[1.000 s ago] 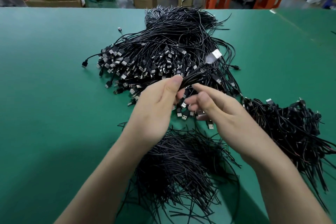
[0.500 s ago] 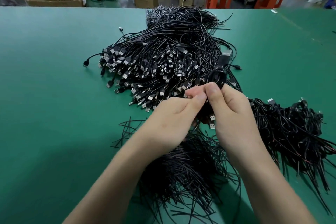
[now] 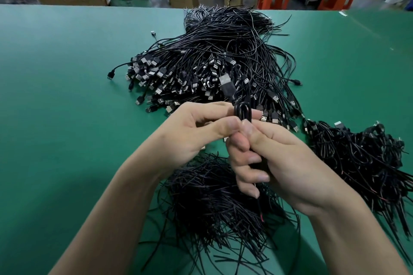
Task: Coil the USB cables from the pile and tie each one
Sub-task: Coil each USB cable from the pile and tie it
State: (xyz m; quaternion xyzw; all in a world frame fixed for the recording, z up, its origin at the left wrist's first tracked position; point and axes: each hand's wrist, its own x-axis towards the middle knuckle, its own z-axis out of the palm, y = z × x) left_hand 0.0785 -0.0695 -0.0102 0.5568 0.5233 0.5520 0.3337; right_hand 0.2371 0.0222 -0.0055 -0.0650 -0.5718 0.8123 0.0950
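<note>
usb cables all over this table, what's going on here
A person is coiling one black USB cable above a green table. The left hand pinches the coil just under its top loop, and the right hand is curled round the rest, with the plug sticking up. No tie shows on it. The big loose pile lies behind, a heap of thin black strands under the hands, and bundled cables to the right.

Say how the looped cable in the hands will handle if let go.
Probably floppy: the cable bends into a tight loop. Likely springs open unless held, as the left hand and right hand both pinch it. Seems light: thin wire, small plug.
</note>
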